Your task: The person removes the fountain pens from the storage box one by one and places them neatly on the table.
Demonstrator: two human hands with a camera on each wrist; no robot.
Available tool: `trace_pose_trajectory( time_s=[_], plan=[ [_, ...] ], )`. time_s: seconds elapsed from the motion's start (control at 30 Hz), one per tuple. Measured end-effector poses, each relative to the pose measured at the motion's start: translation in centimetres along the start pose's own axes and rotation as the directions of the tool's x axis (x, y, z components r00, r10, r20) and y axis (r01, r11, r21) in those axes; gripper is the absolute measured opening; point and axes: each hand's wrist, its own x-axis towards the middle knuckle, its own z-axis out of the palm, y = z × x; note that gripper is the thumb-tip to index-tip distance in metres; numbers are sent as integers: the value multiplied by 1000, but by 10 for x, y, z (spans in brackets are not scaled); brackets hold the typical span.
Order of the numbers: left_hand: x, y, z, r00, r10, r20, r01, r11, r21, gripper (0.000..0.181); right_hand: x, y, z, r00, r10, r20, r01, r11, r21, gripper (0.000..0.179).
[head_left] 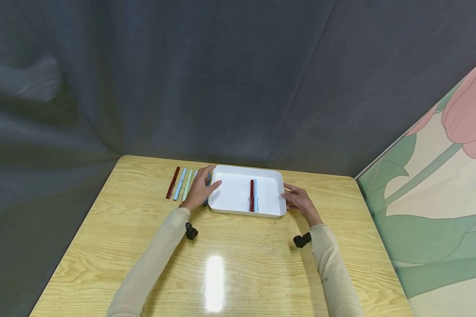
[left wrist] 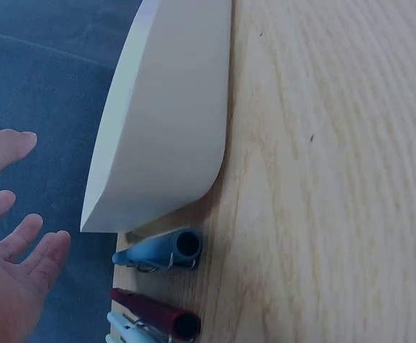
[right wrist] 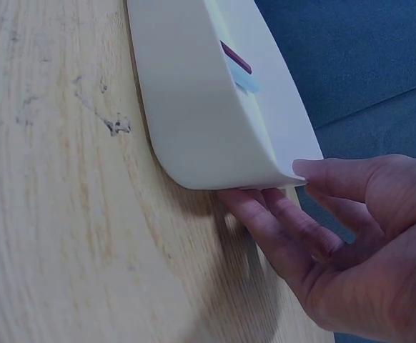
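Note:
A shallow white tray [head_left: 232,193] sits near the table's far edge. Inside it, right of the middle, a dark red pen [head_left: 251,196] and a light blue pen [head_left: 256,196] lie side by side. My right hand [head_left: 299,199] grips the tray's right end, thumb on the rim and fingers against the outer wall. At the tray's left end is my left hand [head_left: 200,188], fingers spread and thumb reaching over the rim in the head view. The left wrist view shows this hand [left wrist: 8,286] with extended fingers, holding nothing.
Left of the tray, several pens lie in a row, among them a dark red pen [head_left: 172,182], a light blue pen [head_left: 180,184] and a pale green pen [head_left: 187,185]; my left hand partly covers the row. A dark curtain [head_left: 206,88] hangs behind the wooden table [head_left: 238,264].

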Motion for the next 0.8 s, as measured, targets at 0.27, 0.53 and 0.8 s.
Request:
trace_pose_trajectory(
  time_s=[0.27,0.53,0.8],
  plan=[
    [-1,4,11,999,37,23,-39,993,112,61,-1,-1,0,1000,9,-5,-9,1000,-16,59],
    [-2,8,22,993,117,28,-121,968,219,53,-2,-2,0,1000,9,-2,-9,1000,-22,60],
    [-1,12,28,995,68,67,-76,989,126,54,-3,-5,-1,1000,28,8,-28,1000,-9,61]
  ],
)
